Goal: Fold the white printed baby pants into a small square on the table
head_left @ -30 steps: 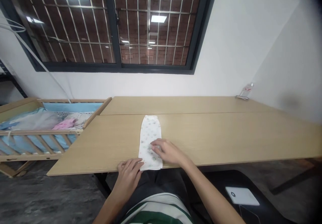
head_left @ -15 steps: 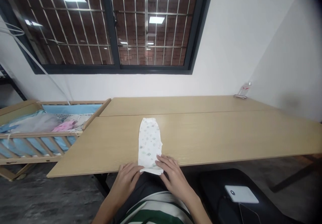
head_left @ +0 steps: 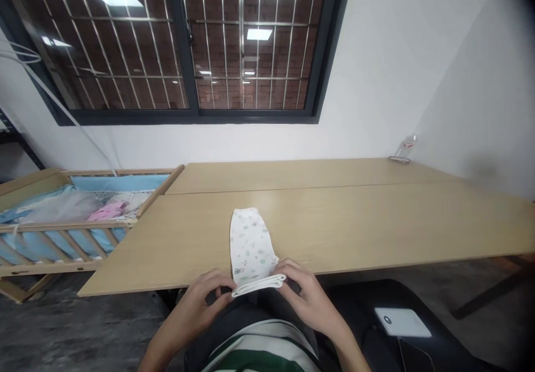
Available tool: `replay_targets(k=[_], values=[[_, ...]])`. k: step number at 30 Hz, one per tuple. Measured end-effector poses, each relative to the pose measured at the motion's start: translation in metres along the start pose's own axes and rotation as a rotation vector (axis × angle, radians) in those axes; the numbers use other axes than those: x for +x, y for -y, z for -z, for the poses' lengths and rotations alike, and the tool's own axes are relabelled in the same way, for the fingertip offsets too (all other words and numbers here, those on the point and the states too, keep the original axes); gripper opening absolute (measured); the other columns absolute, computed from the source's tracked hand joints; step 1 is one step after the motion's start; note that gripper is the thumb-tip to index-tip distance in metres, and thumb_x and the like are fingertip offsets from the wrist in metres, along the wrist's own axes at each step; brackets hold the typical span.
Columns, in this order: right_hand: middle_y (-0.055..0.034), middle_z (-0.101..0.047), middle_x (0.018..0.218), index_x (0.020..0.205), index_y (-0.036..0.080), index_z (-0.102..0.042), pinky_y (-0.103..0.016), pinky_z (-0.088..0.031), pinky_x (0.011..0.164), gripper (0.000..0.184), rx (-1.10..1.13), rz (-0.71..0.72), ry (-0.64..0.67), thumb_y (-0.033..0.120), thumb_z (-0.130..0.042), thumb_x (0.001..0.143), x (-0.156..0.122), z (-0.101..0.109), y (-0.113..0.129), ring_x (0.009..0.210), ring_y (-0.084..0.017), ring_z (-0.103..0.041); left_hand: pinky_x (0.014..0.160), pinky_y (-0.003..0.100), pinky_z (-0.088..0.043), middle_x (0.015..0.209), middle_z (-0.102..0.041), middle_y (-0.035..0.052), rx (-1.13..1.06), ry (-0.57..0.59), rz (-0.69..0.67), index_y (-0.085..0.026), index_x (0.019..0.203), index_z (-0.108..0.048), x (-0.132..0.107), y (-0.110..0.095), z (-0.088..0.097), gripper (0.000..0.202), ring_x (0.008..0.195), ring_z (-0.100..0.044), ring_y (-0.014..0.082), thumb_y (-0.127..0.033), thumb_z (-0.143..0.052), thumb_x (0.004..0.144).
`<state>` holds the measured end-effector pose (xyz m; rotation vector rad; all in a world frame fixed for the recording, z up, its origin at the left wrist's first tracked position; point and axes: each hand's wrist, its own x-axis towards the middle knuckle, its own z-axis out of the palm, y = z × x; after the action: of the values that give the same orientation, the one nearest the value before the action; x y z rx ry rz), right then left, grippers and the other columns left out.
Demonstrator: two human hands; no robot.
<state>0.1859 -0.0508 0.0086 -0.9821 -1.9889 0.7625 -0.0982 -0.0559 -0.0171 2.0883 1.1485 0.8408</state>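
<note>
Folded white garment [head_left: 251, 246] with small printed figures, laid lengthwise at the near edge of the table [head_left: 376, 221], a little left of the middle. Far, rounded end flat on the wood, short of the seam that runs along the table. Near end raised slightly off the near edge, its stacked layers showing as a thin white band, held between the two hands.

Left hand [head_left: 200, 305] just below the near edge, at the near left corner of the garment. Fingers bent and drawn together, tips pinching that corner. Right hand [head_left: 309, 299] opposite, at the near right corner. Fingers likewise curled, closed on the layered edge, knuckles over the table's rim. Neither hand spread; thumbs hidden under the cloth.

Count: one garment, two hands, one table with one lengthwise seam.

Surroundings: one wooden crib [head_left: 62, 221] against the left edge of the table, holding blue bedding and one pink cloth [head_left: 106, 211]. One small bottle [head_left: 407, 149] near the far right corner. One white flat device [head_left: 402, 323] on a dark surface below the near edge, well to the right of the right hand. Barred window [head_left: 188, 43] on the wall beyond the far edge.
</note>
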Motion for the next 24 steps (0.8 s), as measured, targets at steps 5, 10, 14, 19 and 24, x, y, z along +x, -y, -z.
replay_targets(k=[5, 10, 14, 19, 24], values=[[-0.003, -0.062, 0.078, 0.093, 0.023, -0.07, -0.031, -0.049, 0.066, 0.028, -0.003, -0.062, -0.168, 0.049, -0.059, 0.095, 0.014, -0.007, -0.014, 0.071, -0.018, -0.055, 0.076, 0.028, -0.051, 0.093, -0.071, 0.0051, -0.041, -0.068, -0.021, -0.022, 0.093, -0.071, 0.014, 0.007, -0.004, 0.024, 0.084, -0.063, 0.0187, -0.039, -0.054, 0.095], [0.0006, -0.057, 0.071, 0.091, 0.02, -0.069, -0.027, -0.044, 0.062, 0.033, 0.033, -0.056, -0.233, 0.053, -0.062, 0.091, 0.065, -0.002, -0.031, 0.066, -0.015, -0.052, 0.062, 0.025, -0.045, 0.068, -0.062, -0.0003, -0.066, -0.277, 0.099, -0.019, 0.086, -0.066, 0.049, 0.012, 0.001, 0.034, 0.065, -0.057, 0.0156, -0.049, -0.054, 0.093], [-0.005, -0.068, 0.085, 0.098, 0.017, -0.069, -0.028, -0.048, 0.065, 0.038, 0.076, -0.07, -0.257, 0.053, -0.057, 0.092, 0.123, 0.003, -0.061, 0.073, -0.018, -0.059, 0.068, 0.026, -0.049, 0.08, -0.072, 0.0048, 0.038, -0.362, 0.176, -0.015, 0.097, -0.068, 0.101, 0.023, 0.015, 0.038, 0.072, -0.066, 0.0182, -0.049, -0.052, 0.093], [-0.0103, -0.073, 0.096, 0.1, 0.015, -0.069, -0.031, -0.052, 0.069, 0.035, -0.058, -0.218, -0.206, 0.045, -0.052, 0.092, 0.182, -0.005, -0.112, 0.081, -0.021, -0.065, 0.077, 0.027, -0.049, 0.1, -0.077, 0.0128, 0.204, -0.333, 0.278, -0.013, 0.097, -0.07, 0.159, 0.041, 0.027, 0.029, 0.086, -0.07, 0.0207, -0.036, -0.053, 0.094], [-0.0076, -0.073, 0.089, 0.097, 0.014, -0.069, -0.031, -0.053, 0.071, 0.025, -0.207, -0.341, -0.12, 0.034, -0.059, 0.087, 0.2, -0.018, -0.146, 0.078, -0.021, -0.066, 0.088, 0.037, -0.045, 0.105, -0.074, 0.0213, 0.43, -0.326, 0.362, -0.009, 0.104, -0.069, 0.159, 0.03, 0.01, 0.027, 0.1, -0.068, 0.0292, -0.027, -0.051, 0.095]])
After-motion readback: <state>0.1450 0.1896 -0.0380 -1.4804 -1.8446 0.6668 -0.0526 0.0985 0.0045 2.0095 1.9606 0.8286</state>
